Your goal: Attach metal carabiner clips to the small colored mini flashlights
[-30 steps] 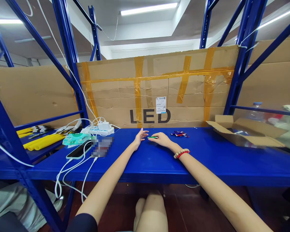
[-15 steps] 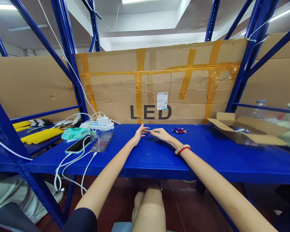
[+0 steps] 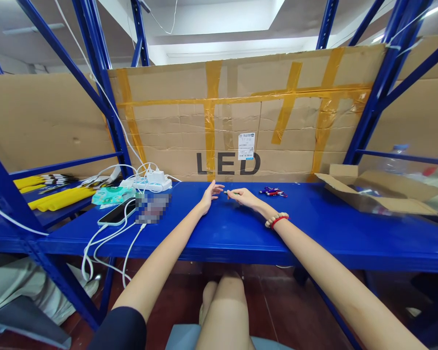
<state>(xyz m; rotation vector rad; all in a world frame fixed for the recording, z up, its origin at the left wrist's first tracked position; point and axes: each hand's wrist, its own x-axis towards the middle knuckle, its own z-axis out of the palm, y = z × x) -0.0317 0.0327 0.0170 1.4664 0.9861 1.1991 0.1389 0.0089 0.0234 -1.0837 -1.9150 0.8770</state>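
Note:
Over the middle of the blue shelf top (image 3: 219, 243), my right hand (image 3: 244, 198) pinches a small slim item (image 3: 225, 192) whose tip points toward my left hand; it looks pen-like, though most of it is hidden by the fingers. My left hand (image 3: 209, 198) is held palm inward just left of that tip, fingers apart, with nothing in it. A small group of purple, blue and red pen-like items (image 3: 273, 192) lies on the shelf to the right of my right hand.
An open cardboard box (image 3: 377, 194) stands at the right. At the left are a phone (image 3: 117, 213), a teal packet (image 3: 111, 196), a white power strip (image 3: 153, 182) and loose white cables (image 3: 95, 243). Cardboard marked LED (image 3: 168, 136) rises behind. Yellow items (image 3: 67, 198) lie farther left.
The view has tilted slightly downward. A small gap now shows between my left hand's fingers and the item's tip, and my right hand's grip has turned slightly.

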